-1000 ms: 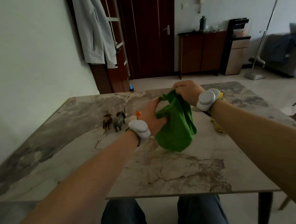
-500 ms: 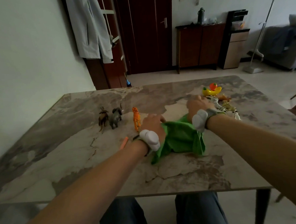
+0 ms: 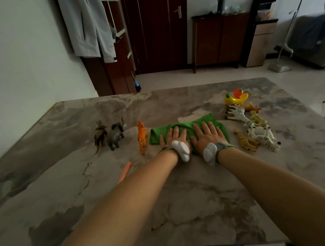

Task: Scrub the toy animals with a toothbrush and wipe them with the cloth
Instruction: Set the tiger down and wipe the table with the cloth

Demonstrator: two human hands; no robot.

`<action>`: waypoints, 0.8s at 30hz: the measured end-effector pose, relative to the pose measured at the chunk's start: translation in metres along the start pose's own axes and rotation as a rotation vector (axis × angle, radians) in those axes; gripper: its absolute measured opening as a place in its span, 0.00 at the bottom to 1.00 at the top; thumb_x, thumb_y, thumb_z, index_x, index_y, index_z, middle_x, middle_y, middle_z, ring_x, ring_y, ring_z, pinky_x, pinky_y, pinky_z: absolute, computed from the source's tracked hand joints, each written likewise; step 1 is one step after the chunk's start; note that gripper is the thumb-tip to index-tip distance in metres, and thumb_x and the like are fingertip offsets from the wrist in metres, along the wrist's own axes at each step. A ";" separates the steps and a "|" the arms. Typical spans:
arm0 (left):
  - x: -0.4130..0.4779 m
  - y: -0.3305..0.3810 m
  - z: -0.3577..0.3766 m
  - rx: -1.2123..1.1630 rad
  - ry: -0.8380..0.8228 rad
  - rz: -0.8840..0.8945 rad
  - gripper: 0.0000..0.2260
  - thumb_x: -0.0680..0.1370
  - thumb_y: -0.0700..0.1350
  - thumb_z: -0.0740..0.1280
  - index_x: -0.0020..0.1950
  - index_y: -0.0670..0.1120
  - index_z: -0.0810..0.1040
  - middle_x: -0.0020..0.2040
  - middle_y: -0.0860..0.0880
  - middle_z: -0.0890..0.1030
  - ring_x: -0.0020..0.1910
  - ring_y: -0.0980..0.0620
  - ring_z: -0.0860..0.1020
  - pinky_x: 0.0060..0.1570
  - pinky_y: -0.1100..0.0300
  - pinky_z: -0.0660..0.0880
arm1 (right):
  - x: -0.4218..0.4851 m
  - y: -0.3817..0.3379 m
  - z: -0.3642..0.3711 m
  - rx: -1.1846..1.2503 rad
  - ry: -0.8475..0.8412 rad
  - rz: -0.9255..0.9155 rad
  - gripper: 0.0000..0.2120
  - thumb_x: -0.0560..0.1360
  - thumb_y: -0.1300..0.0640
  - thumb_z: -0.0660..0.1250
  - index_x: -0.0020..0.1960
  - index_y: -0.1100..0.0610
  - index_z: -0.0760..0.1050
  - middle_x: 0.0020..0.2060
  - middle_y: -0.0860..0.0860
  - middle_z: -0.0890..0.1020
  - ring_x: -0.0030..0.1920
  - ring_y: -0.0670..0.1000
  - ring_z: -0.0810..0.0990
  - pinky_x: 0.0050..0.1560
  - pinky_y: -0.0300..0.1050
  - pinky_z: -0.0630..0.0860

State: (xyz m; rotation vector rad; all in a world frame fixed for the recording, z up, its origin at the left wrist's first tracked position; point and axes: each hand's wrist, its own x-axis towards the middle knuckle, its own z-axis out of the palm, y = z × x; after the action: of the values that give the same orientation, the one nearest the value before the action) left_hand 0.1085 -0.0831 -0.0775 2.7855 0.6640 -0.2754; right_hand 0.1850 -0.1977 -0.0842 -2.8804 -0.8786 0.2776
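Marble tabletop (image 3: 182, 207) nearest bears the orange toothbrush (image 3: 125, 171), lying untouched. Beyond, left hand (image 3: 175, 136) and right hand (image 3: 208, 134) press flat, fingers spread, on the green cloth (image 3: 205, 118). A tiger (image 3: 142, 136), elephant (image 3: 117, 134) and horned brown toy (image 3: 100, 135) stand to its left; zebras (image 3: 237, 114) and a giraffe (image 3: 247, 142) lie heaped to its right. Likely a pause between toys: next, lift one from the heap and take the toothbrush.

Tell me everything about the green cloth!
The green cloth is bright green, soft-looking fabric. It lies spread out and a little wrinkled on the marble-patterned table. The left hand and the right hand press flat on it side by side, fingers straight. A toy tiger stands just to its left; I cannot tell if they touch.
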 end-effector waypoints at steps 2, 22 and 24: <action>0.034 0.001 -0.011 0.020 -0.027 -0.023 0.27 0.83 0.59 0.46 0.81 0.56 0.46 0.82 0.52 0.41 0.80 0.49 0.41 0.75 0.38 0.41 | 0.035 0.002 -0.007 0.002 -0.016 0.020 0.32 0.81 0.35 0.44 0.81 0.44 0.42 0.81 0.49 0.44 0.80 0.54 0.41 0.79 0.55 0.42; 0.348 -0.037 -0.082 0.159 0.010 -0.005 0.30 0.80 0.62 0.48 0.81 0.56 0.46 0.82 0.49 0.44 0.80 0.44 0.45 0.75 0.39 0.48 | 0.329 0.004 -0.050 0.000 -0.025 0.000 0.33 0.81 0.35 0.43 0.81 0.46 0.40 0.81 0.52 0.41 0.80 0.58 0.39 0.78 0.58 0.41; 0.349 -0.037 -0.077 0.166 0.037 0.011 0.29 0.81 0.61 0.48 0.81 0.56 0.46 0.82 0.50 0.43 0.80 0.45 0.45 0.76 0.39 0.47 | 0.334 0.005 -0.047 -0.010 -0.009 -0.004 0.33 0.81 0.35 0.43 0.81 0.46 0.40 0.81 0.52 0.42 0.80 0.58 0.40 0.78 0.58 0.41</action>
State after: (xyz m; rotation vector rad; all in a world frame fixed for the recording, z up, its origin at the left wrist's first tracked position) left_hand 0.4074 0.1159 -0.0972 2.9581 0.6624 -0.2897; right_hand 0.4701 -0.0172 -0.0859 -2.8884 -0.8899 0.2867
